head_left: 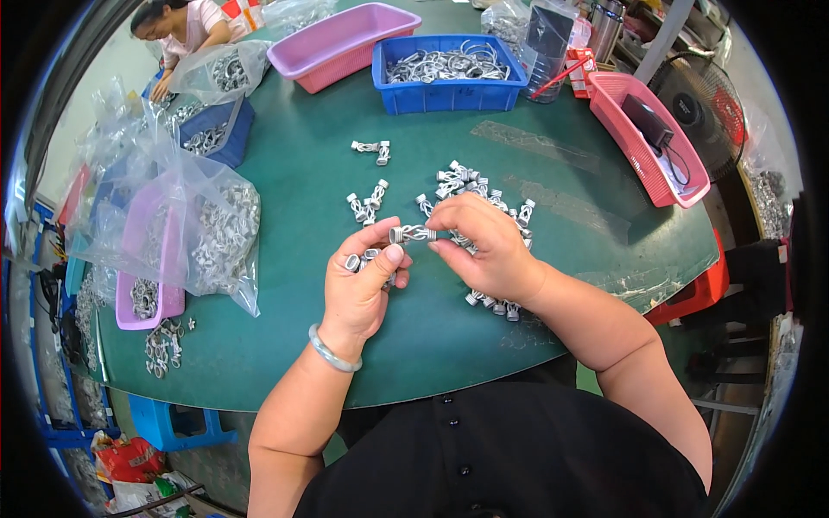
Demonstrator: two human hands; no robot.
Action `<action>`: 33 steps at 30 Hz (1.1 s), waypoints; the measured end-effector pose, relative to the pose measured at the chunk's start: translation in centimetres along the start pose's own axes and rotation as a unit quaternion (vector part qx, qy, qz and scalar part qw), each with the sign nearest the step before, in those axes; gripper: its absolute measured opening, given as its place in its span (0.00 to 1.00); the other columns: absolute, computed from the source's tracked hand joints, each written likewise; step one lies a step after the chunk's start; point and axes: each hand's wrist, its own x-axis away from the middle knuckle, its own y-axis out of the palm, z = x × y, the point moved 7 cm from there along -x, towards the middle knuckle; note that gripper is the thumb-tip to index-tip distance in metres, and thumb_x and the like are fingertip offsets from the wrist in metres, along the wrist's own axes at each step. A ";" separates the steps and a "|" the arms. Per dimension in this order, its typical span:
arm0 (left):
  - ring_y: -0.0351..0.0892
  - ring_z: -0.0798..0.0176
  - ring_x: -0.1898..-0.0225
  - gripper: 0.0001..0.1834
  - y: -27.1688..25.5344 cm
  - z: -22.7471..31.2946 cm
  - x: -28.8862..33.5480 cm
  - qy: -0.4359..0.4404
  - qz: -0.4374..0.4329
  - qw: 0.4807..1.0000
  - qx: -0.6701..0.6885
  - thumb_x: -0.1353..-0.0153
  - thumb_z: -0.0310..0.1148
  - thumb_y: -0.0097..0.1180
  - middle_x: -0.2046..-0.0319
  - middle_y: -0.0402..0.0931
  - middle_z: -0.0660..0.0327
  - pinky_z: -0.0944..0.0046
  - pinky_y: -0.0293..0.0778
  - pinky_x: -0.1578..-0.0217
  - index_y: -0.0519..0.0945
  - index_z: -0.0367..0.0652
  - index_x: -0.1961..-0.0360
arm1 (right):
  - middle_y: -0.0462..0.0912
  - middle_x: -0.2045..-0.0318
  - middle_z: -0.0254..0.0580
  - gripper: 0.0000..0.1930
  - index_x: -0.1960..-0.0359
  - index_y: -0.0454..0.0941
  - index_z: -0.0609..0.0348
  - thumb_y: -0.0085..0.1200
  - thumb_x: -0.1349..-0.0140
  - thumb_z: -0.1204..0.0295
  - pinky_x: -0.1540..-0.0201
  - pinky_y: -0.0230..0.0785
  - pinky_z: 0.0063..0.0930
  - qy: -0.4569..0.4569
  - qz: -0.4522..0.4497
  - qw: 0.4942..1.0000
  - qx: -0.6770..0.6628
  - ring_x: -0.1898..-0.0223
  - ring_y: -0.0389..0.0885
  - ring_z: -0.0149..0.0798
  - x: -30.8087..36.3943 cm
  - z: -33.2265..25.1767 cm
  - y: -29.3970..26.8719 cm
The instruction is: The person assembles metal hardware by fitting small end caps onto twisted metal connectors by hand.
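Holding one metal part [413,234] roughly level above the bench [302,186], between both grips. Left grip [356,281]: thumb and index on the part's left end, more like parts tucked in the palm; count unclear, fingers cover them. Right grip [494,250]: thumb and index pinching the right end. Pile [455,175] of like parts on the bench, beyond and partly under the right grip, some showing near that wrist. Small cluster [367,205] just past the left grip, pair [373,151] farther out. Far edge: blue bin [449,99] of metal rings, pink tray [341,56] beside it. Right side: pink basket [623,142] with a black device [648,119], fan [695,112] next to it. Left side: clear bag [229,233] of metal pieces against a lilac bin [151,315]. Bracelet [328,354] on the left wrist. Co-worker [203,26] at far left.
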 end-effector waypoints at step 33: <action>0.73 0.70 0.74 0.13 0.6 0.9 0.6 0.064 0.030 0.986 -0.149 0.44 0.25 0.52 0.69 0.75 0.59 0.72 0.69 0.78 0.73 0.35 0.57 | 0.74 0.69 0.42 0.21 0.56 0.67 0.63 0.56 0.54 0.83 0.64 0.70 0.27 0.068 0.000 0.996 -0.059 0.67 0.76 0.38 0.7 0.9 0.2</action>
